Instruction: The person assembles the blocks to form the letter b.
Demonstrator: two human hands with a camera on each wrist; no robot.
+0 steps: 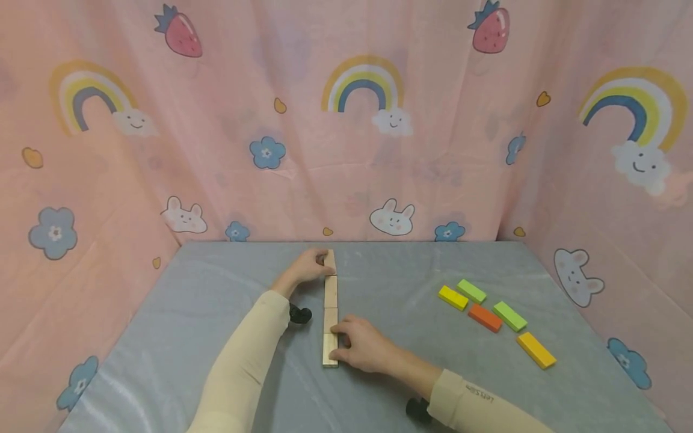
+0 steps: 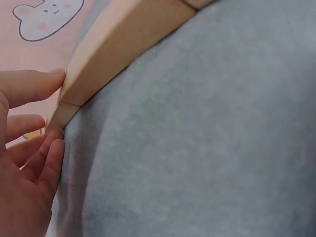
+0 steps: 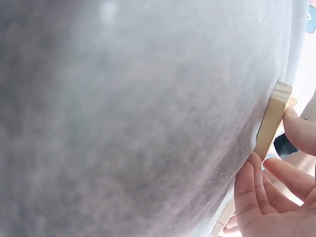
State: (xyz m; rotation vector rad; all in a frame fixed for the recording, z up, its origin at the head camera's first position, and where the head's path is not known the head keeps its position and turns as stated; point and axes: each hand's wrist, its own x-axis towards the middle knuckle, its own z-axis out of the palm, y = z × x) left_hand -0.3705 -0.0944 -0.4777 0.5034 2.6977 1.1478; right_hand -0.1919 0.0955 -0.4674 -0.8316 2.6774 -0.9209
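Note:
Several plain wooden blocks (image 1: 331, 291) lie end to end in one straight row running away across the grey cloth. My left hand (image 1: 310, 266) is at the far end, with thumb and fingertips touching the left side of the farthest block (image 1: 331, 260). In the left wrist view, the thumb (image 2: 37, 85) meets the wood near a joint between blocks. On the row's right side, my right hand (image 1: 368, 346) touches the nearest block (image 1: 329, 350) with thumb and fingertips spread along it. The right wrist view shows this block (image 3: 270, 123) beside extended fingers (image 3: 247, 187).
To the right lie loose coloured blocks: a yellow one (image 1: 452, 297), green ones (image 1: 471, 290) (image 1: 510, 316), an orange-red one (image 1: 485, 318) and an amber one (image 1: 536, 350). Pink printed curtains (image 1: 346, 180) enclose the grey-covered table (image 1: 400, 264) at the back and sides.

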